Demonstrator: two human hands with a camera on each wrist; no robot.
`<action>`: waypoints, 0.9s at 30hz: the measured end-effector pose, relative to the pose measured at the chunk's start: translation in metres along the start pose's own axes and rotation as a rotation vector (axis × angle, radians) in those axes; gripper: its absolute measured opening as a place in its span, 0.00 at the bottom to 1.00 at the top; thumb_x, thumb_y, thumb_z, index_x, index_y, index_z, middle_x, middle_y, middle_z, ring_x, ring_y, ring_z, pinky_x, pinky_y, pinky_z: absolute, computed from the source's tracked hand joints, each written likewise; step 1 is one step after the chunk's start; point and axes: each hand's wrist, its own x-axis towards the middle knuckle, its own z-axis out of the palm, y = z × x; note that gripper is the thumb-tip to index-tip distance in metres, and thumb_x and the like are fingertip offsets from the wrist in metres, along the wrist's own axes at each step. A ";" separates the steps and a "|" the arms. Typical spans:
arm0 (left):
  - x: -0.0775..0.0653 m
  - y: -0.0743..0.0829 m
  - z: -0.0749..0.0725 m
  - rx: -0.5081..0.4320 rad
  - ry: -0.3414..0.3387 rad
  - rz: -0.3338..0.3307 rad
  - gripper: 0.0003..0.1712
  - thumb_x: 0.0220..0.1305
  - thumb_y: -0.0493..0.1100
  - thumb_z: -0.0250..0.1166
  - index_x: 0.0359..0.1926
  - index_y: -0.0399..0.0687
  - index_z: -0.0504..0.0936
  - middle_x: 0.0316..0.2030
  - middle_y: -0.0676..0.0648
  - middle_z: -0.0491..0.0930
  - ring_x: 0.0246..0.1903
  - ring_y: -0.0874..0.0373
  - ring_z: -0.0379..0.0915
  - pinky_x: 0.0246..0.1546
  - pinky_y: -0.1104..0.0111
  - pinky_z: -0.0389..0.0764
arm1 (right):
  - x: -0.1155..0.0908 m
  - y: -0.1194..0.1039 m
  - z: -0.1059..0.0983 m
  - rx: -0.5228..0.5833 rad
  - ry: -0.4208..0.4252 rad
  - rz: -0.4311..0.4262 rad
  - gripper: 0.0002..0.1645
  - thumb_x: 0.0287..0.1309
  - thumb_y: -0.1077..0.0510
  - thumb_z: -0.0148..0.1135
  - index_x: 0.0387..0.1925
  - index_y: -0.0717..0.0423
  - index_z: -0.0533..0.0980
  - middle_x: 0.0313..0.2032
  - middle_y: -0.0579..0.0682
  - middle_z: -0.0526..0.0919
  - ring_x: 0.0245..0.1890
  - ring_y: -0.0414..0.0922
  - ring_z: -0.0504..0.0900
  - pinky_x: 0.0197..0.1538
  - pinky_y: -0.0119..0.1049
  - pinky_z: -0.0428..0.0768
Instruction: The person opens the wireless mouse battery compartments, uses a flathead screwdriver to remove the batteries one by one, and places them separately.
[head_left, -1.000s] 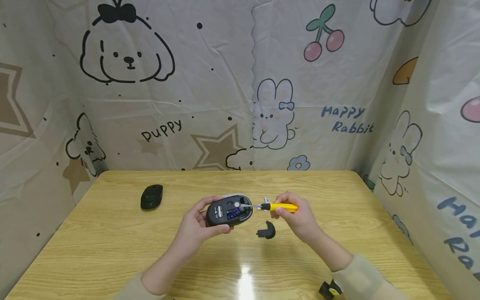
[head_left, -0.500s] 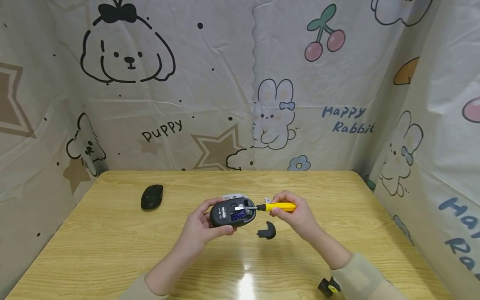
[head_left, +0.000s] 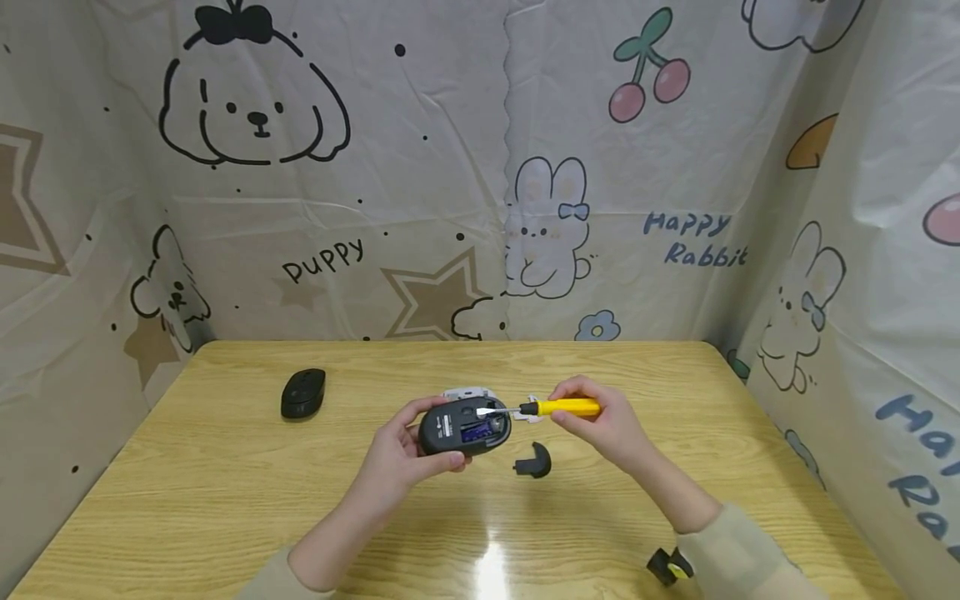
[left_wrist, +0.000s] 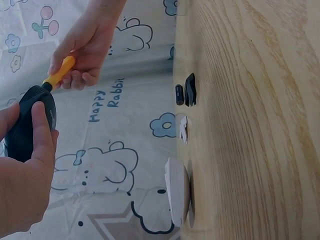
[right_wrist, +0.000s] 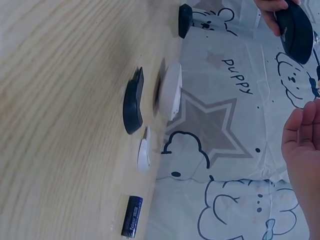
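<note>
Had left hand (head_left: 405,450) up around mid-view in a firm grip, thumb stretched rightward along the near side, fingers bent round the far side. Had right hand (head_left: 600,421) opposite, a little higher in head view, in a thumb-and-finger pinch, other fingers curled in per left wrist view. Saw a gap between both. Angled left forearm (head_left: 337,529) and right forearm (head_left: 675,493) forward and inward, bare up to left sleeve (head_left: 281,577) and right sleeve (head_left: 738,552).

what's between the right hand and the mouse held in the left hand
In the head view, the yellow-handled screwdriver gripped by the right hand spans the gap to the mouse; a small white piece shows behind it.
</note>
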 end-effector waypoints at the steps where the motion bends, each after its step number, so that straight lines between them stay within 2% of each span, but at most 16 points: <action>1: 0.000 0.000 0.000 0.008 -0.003 0.005 0.43 0.45 0.30 0.73 0.64 0.47 0.66 0.54 0.32 0.72 0.47 0.47 0.78 0.45 0.60 0.82 | 0.001 0.000 -0.002 -0.001 0.006 0.009 0.09 0.54 0.65 0.66 0.39 0.57 0.77 0.37 0.46 0.78 0.26 0.39 0.72 0.28 0.27 0.76; 8: -0.002 0.000 -0.001 0.039 -0.013 0.011 0.42 0.47 0.33 0.74 0.64 0.50 0.66 0.57 0.34 0.70 0.51 0.48 0.75 0.48 0.63 0.81 | 0.005 0.004 -0.015 0.035 0.012 0.140 0.11 0.56 0.60 0.65 0.41 0.59 0.76 0.42 0.54 0.76 0.33 0.43 0.76 0.36 0.27 0.81; 12: -0.003 0.000 -0.001 0.036 -0.025 0.018 0.42 0.47 0.32 0.73 0.63 0.50 0.66 0.59 0.33 0.68 0.52 0.46 0.74 0.49 0.62 0.80 | 0.007 0.009 -0.022 0.016 0.032 0.214 0.15 0.57 0.55 0.65 0.43 0.58 0.76 0.45 0.56 0.75 0.37 0.47 0.75 0.40 0.27 0.81; 17: -0.004 -0.001 -0.002 0.042 -0.039 0.023 0.42 0.47 0.31 0.72 0.63 0.48 0.66 0.60 0.32 0.67 0.54 0.44 0.73 0.49 0.62 0.80 | 0.010 0.015 -0.032 -0.035 0.065 0.238 0.16 0.58 0.53 0.65 0.44 0.57 0.76 0.45 0.54 0.75 0.37 0.47 0.73 0.39 0.26 0.78; 27: -0.005 -0.003 -0.006 0.106 -0.042 0.037 0.43 0.47 0.30 0.72 0.64 0.47 0.65 0.60 0.32 0.68 0.53 0.45 0.73 0.49 0.64 0.80 | 0.017 0.031 -0.046 -0.051 0.091 0.280 0.21 0.58 0.49 0.64 0.47 0.59 0.75 0.45 0.55 0.76 0.40 0.47 0.73 0.42 0.25 0.78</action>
